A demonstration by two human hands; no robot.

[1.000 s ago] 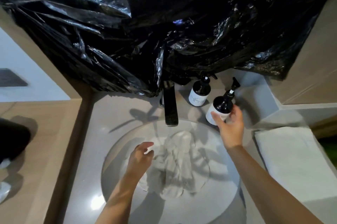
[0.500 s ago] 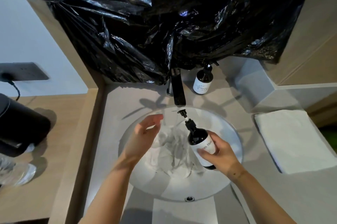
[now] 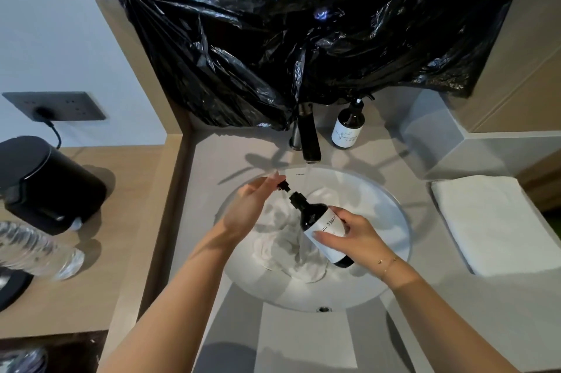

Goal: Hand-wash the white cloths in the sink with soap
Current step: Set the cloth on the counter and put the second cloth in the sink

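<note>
A: Whole back wall's covered w/ black plastic sheeting (image 3: 303, 23), hanging down to the beige tabletop (image 3: 455, 296).

B: And under it?

A: Round white sink (image 3: 391, 205) set in the tabletop, dark faucet (image 3: 308, 138) over its back rim, thin stream of water running. White cloths (image 3: 291, 239) bunched in the basin, middle to left.

B: Hands?

A: Right hand (image 3: 358, 239) wraps around a dark soap bottle (image 3: 321, 227) w/ white label, tilted over the cloths, pump pointing up-left. Left hand (image 3: 252, 205) at the pump head (image 3: 283, 186), fingers fairly straight, touching it. Can't tell if it's pressing.

B: Anything else around?

A: Folded white towel (image 3: 491, 223) right of the sink. Black kettle (image 3: 45, 184) and a clear water bottle (image 3: 33, 251) on its side, far left. 2nd dark bottle (image 3: 347, 126) stands just right of the faucet. Gray wall outlet (image 3: 57, 105) w/ a plug in it.
</note>
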